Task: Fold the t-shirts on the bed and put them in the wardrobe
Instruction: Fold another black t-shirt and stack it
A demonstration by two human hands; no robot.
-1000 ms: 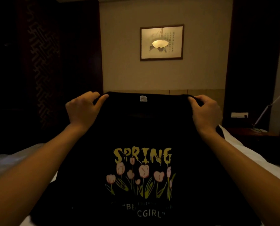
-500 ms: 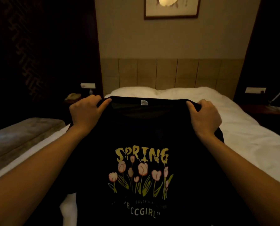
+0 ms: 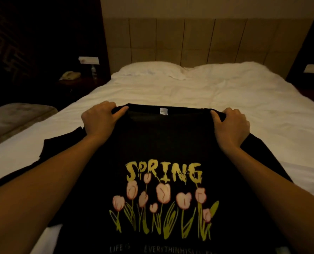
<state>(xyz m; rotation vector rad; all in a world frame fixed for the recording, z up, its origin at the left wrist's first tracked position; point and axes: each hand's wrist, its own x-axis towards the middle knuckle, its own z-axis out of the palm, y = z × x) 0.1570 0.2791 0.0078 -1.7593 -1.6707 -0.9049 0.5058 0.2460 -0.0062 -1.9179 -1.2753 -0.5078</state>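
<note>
Black t-shirt (image 3: 163,147) held front side up over the near part of the bed (image 3: 216,92), print facing the camera. Print reads "SPRING" in yellow letters above a row of pink tulips with green stems; a line of small pale text runs below, partly cut off by the lower edge of the view. A small white label sits at the middle of the collar.

Left hand (image 3: 99,120): grips the t-shirt at the shoulder just left of the collar. Fingers curled over the top edge of the cloth, thumb stretched along the front toward the collar. Cloth pinched between them.

Right hand (image 3: 231,125): grips the t-shirt at the shoulder just right of the collar. Fingers curled over the top edge, thumb pressed to the front. Same grip, mirrored.

The collar edge stretches level between the two hands. Both bare forearms lie over the t-shirt's front, either side of the print. The sleeves spread out past the wrists on both sides; the left sleeve lies flat on the white sheet. Whether the body of the t-shirt rests on the bed or hangs just above it: cannot tell.

Beyond the t-shirt, at the head of the bed, two white pillows (image 3: 149,70) lie against a tan panelled headboard (image 3: 189,39). Left of the pillows, in the dark, a nightstand (image 3: 79,83) carries a telephone (image 3: 70,75) and a small bottle (image 3: 94,71). Left of the t-shirt, beside the bed, a grey bench (image 3: 15,118).
</note>
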